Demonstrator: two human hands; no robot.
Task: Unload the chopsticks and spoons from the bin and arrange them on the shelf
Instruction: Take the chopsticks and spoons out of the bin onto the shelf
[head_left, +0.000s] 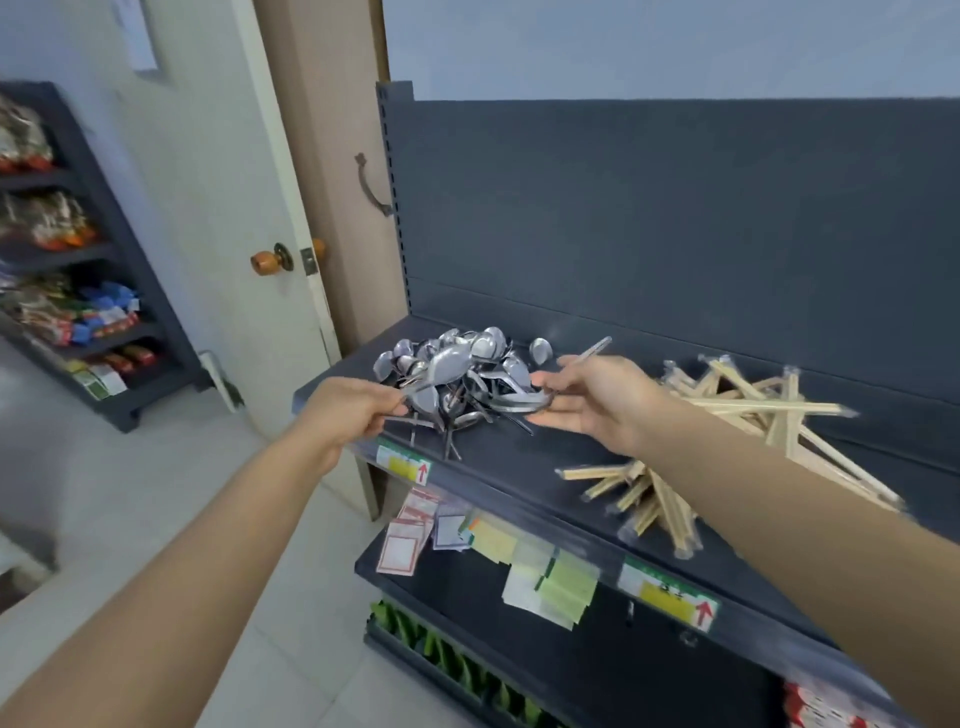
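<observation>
Two hands at the spoon heap

Head view: the left hand (358, 410) pinches the handle of one shiny metal spoon (445, 362). Its long side points up and right over the heap of silver spoons (483, 384) on the dark grey shelf (519, 467). The right hand (587, 397) is just beside the heap. A thin stick (592, 349) pokes from it, but its grip is too blurry to tell. No bin shows.

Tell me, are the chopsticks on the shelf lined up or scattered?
Scattered: the chopsticks lie crisscrossed in a loose heap on the shelf.
</observation>
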